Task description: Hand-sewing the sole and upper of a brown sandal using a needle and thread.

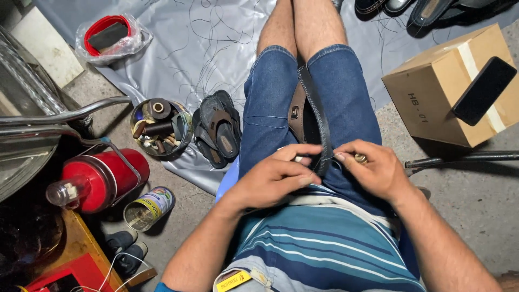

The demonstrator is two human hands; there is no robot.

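A dark sandal (309, 111) is held upright between the thighs, its brown insole turned left and its stitched sole edge facing up. The lower rim is pinched by the left hand (273, 178), whose grip is closed on it, with something pale and thin, perhaps a needle, showing just beside the fingers. The right hand (376, 170) is closed on a small brass-coloured tool (360, 158) touching the same rim. A fingertip could be pricked if the tool is pushed through while the hands are this close, and the sandal could slip if the knees loosen. Loose threads (211, 32) on the grey sheet (178, 59) could be snagged.
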